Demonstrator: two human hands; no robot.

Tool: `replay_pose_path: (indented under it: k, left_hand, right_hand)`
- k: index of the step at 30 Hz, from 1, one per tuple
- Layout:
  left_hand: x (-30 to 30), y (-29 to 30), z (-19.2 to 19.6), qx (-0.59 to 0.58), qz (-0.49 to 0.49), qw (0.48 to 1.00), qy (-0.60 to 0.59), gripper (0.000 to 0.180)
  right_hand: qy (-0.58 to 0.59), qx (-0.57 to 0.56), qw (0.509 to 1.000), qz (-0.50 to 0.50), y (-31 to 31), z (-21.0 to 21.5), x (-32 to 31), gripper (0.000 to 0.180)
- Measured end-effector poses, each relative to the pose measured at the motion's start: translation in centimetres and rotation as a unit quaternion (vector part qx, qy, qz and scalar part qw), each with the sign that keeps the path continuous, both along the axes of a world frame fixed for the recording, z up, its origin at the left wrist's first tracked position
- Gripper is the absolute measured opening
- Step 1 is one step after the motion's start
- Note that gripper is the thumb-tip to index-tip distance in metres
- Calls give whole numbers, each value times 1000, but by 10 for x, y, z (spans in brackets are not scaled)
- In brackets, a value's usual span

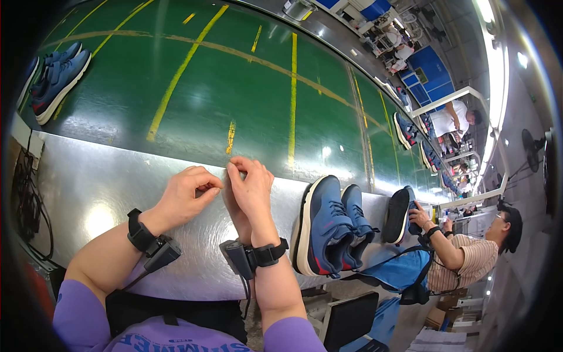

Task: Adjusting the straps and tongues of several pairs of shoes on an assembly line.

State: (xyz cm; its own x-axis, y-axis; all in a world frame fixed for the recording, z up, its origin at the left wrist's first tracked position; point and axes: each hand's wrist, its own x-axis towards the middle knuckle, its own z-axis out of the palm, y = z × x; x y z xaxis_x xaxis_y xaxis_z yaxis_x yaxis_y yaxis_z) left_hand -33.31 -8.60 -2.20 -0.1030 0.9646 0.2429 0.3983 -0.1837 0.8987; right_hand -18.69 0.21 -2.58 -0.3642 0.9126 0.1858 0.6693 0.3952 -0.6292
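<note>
We find a pair of blue sports shoes with white soles and red accents point(335, 226) on the silver metal bench point(88, 188), just right of the right hand point(251, 185), toes toward the green, yellow-striped belt point(234, 94). That hand's fingers are bent and close together, thumb near the index finger. The left hand point(189, 190), close beside it, has curled fingers bunched toward the thumb; we cannot tell whether either pinches anything. Farther right, a co-worker in a striped top point(466, 255) handles a dark-soled shoe point(397, 217).
</note>
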Motion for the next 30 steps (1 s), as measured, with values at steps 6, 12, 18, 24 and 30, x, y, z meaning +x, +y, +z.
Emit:
replay_pose_path:
  k: [6,12,18,24,30]
  left_hand:
    - [-1,1,-2,10,-4,1000,10,9]
    - [0,3,-4,14,-2,1000,21,8]
    - [2,4,-3,18,3,999,33,9]
    - [2,6,-2,19,12,999,49,8]
    - [2,6,-1,-4,18,999,42,8]
  right_hand:
    - [-17,6,1000,8,1,-3,-1,20]
    - [-28,9,999,26,3,-3,1,22]
    - [-41,12,998,44,1,0,5,24]
    - [-31,8,998,46,0,-2,4,23]
    - [-28,-2,999,40,-1,1,2,22]
